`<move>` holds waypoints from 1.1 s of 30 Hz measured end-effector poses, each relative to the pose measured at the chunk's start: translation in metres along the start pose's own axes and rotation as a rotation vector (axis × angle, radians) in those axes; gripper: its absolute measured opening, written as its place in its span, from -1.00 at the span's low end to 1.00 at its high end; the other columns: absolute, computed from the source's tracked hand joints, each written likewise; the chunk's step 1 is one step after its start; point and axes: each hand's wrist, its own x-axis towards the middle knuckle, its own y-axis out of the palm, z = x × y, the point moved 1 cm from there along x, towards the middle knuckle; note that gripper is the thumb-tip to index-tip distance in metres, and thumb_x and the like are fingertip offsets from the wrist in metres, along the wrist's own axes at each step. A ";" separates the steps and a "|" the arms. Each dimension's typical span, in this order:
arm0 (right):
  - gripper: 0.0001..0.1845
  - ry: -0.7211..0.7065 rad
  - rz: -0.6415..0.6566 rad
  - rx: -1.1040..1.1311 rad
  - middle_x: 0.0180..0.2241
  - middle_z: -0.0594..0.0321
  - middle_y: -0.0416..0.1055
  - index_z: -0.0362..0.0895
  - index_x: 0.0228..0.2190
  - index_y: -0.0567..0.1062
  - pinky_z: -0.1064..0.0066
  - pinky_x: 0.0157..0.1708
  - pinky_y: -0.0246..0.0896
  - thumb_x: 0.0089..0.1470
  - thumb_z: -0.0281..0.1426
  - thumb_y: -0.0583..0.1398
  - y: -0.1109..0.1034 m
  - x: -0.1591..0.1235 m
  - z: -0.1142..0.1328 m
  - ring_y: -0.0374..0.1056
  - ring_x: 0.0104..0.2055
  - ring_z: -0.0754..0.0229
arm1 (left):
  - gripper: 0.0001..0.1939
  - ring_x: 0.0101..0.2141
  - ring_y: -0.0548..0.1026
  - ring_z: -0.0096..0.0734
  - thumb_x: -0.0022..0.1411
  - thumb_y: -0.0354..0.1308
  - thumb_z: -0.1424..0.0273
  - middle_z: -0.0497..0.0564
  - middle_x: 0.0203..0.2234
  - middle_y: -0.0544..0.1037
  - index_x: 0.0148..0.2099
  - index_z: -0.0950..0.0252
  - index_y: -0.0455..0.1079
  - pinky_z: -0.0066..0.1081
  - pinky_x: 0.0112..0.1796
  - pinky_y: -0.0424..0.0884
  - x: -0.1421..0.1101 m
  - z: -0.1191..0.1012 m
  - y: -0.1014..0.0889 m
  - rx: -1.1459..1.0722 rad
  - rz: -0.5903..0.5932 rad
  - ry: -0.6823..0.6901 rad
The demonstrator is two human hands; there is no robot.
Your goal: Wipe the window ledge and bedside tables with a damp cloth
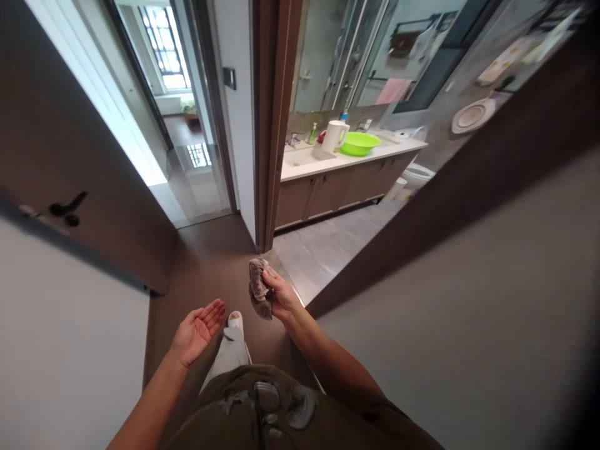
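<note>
Green plastic basin (359,144) beyond grey rag (259,290)

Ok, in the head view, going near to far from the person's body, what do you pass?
Olive shirt → left hand → right hand gripping a gray cloth → gray tile floor → wooden vanity cabinet → white counter → mirror

The right hand (281,294) covers part of the gray cloth (257,289), hiding how it is folded. Small items (365,125) at the back of the table (375,157) are too small to tell. The door (515,144) cuts off the toilet (417,175) at center right, and reflections in the mirror (337,56) at upper center are blurred.
</note>
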 end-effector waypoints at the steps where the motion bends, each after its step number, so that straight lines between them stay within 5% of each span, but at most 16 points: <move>1: -0.64 -0.034 -0.002 0.004 -0.48 0.41 0.55 -0.10 -0.27 0.54 0.59 -0.49 0.35 -0.18 -0.39 0.45 -0.001 0.027 0.018 0.42 -0.53 0.37 | -0.55 -0.03 0.56 -0.27 0.30 -0.16 0.52 0.25 -0.07 0.59 0.07 0.47 0.46 -0.29 0.01 0.46 0.039 -0.016 0.010 0.023 0.034 -0.029; 3: -0.63 -0.125 -0.045 0.025 -0.46 0.40 0.56 -0.10 -0.27 0.54 0.60 -0.48 0.35 -0.20 -0.41 0.45 -0.013 0.076 0.056 0.42 -0.52 0.38 | -0.58 -0.04 0.56 -0.27 0.31 -0.14 0.50 0.25 -0.08 0.59 0.03 0.49 0.48 -0.30 0.04 0.42 0.124 -0.038 0.041 0.088 0.122 -0.133; 6: -0.69 -0.284 -0.179 0.091 -0.46 0.42 0.56 -0.07 -0.30 0.55 0.59 -0.45 0.36 -0.16 -0.42 0.43 -0.044 0.135 0.118 0.42 -0.50 0.37 | -0.61 -0.06 0.58 -0.27 0.34 -0.08 0.43 0.26 -0.10 0.60 0.03 0.49 0.48 -0.32 0.05 0.38 0.250 -0.047 0.112 0.233 0.267 -0.373; 9: -0.77 -0.457 -0.329 0.133 -0.42 0.40 0.57 -0.04 -0.33 0.56 0.52 -0.38 0.39 -0.11 -0.42 0.41 -0.076 0.176 0.185 0.45 -0.46 0.33 | -0.64 -0.17 0.61 -0.27 0.35 -0.05 0.37 0.25 -0.21 0.63 -0.09 0.48 0.51 -0.31 -0.02 0.38 0.354 -0.028 0.202 0.388 0.364 -0.587; 14: -0.81 -0.787 -0.519 0.099 -0.35 0.46 0.57 0.05 -0.33 0.55 0.47 -0.24 0.40 -0.07 -0.35 0.38 -0.147 0.227 0.307 0.46 -0.36 0.35 | -0.69 -0.38 0.56 -0.33 0.35 0.00 0.29 0.10 -0.41 0.60 -0.23 0.37 0.49 -0.27 -0.11 0.38 0.489 0.029 0.335 0.524 0.465 -0.776; 19: -0.84 -0.789 -0.536 0.067 -0.39 0.46 0.56 0.05 -0.34 0.55 0.47 -0.27 0.37 -0.05 -0.36 0.36 -0.215 0.315 0.436 0.44 -0.38 0.35 | -0.83 -0.37 0.52 -0.35 0.25 0.18 0.33 0.08 -0.35 0.57 -0.21 0.35 0.48 -0.27 -0.15 0.37 0.614 0.052 0.429 0.543 0.494 -0.530; 25: -0.79 -0.545 -0.435 0.024 -0.39 0.45 0.55 0.00 -0.31 0.55 0.48 -0.28 0.38 -0.08 -0.40 0.37 -0.252 0.460 0.576 0.43 -0.38 0.34 | -0.86 -0.36 0.48 -0.41 0.11 0.32 0.43 0.05 -0.39 0.57 -0.27 0.39 0.49 -0.38 -0.20 0.35 0.742 0.022 0.516 0.589 0.305 -0.146; 29: -0.78 -0.323 -0.429 -0.028 -0.33 0.39 0.54 -0.01 -0.32 0.50 0.37 -0.23 0.41 -0.05 -0.27 0.37 -0.286 0.554 0.640 0.45 -0.28 0.26 | -0.79 -0.38 0.44 -0.48 0.04 0.36 0.40 -0.05 -0.42 0.54 -0.28 0.33 0.44 -0.47 -0.27 0.32 0.833 -0.015 0.549 0.507 0.209 0.117; 33: -0.60 -0.122 -0.431 -0.229 -0.27 0.36 0.51 0.02 -0.27 0.45 0.22 -0.22 0.45 -0.13 -0.11 0.39 -0.328 0.639 0.679 0.45 -0.24 0.19 | -0.69 -0.43 0.39 -0.54 -0.01 0.39 0.28 -0.11 -0.44 0.49 -0.26 0.29 0.40 -0.54 -0.35 0.28 0.926 -0.048 0.558 0.547 0.197 0.266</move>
